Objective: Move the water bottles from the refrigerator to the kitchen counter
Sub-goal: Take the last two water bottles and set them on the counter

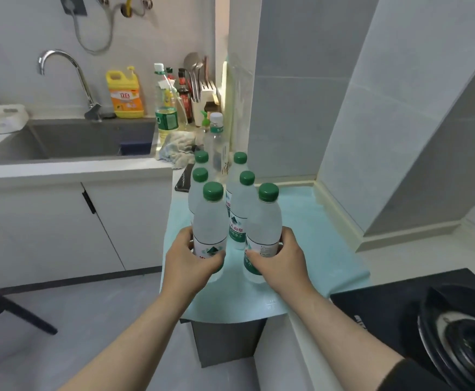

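Note:
Several clear water bottles with green caps stand in two rows on the pale green mat point(315, 238) covering the kitchen counter. My left hand point(191, 261) grips the nearest left water bottle point(210, 218) around its label. The nearest right water bottle point(264, 221) is held by my right hand point(275, 261). Both of these stand upright on the mat or just above it; I cannot tell which. Behind them the other bottles point(240, 207) stand untouched. The refrigerator is out of view.
A sink point(70, 142) with a tap point(70, 77) lies at the back left, with a yellow detergent jug point(125, 94), oil bottle point(166, 114), rag point(178, 149) and utensil holder beside it. A black gas stove point(428, 320) is at the right front. Tiled walls rise behind the mat.

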{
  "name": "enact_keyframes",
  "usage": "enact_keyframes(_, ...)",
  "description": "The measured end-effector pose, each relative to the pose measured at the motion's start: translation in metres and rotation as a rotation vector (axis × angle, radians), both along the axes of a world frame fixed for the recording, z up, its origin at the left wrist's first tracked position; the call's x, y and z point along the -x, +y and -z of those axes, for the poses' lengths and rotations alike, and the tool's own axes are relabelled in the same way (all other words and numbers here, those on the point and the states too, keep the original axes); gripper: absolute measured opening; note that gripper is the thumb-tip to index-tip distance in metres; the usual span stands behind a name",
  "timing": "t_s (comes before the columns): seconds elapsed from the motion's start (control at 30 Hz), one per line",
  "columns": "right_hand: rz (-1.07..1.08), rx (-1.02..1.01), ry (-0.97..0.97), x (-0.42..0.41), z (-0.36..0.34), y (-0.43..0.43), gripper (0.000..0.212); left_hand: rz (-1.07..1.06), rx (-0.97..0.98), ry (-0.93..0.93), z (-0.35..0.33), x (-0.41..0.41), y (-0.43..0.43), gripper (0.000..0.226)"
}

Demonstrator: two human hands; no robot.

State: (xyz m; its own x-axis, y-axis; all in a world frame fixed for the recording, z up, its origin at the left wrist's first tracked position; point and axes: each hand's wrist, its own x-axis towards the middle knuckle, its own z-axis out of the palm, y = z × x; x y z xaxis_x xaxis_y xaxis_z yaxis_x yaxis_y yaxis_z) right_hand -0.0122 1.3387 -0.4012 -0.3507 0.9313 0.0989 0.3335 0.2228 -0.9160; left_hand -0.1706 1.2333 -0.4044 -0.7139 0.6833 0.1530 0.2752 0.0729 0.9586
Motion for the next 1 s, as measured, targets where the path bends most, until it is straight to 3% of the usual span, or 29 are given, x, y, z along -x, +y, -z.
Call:
enact_keyframes(0.3,0.039,0.024,0.023,0.028,0.049,0.023,0.050,-0.048,0.055,-0.001,0.049,0.032,0.025,0.054)
enact_keyframes(0.67,-0.008,0.049,0.000,0.035,0.058,0.026,0.057,0.015,0.086,-0.010,0.063,0.039,0.028,0.061)
enact_keyframes(0.8,-0.058,0.062,-0.017,0.031,0.050,0.027,0.061,0.060,0.109,-0.012,0.054,0.042,0.022,0.070)
enact_keyframes(0.9,-0.080,0.067,0.015,0.022,0.034,0.026,0.076,0.052,0.120,0.013,0.035,0.043,0.009,0.091)
enact_keyframes(1.0,-0.038,-0.018,0.092,0.010,-0.004,0.013,0.075,0.018,0.046,0.081,-0.009,0.047,-0.017,0.084)
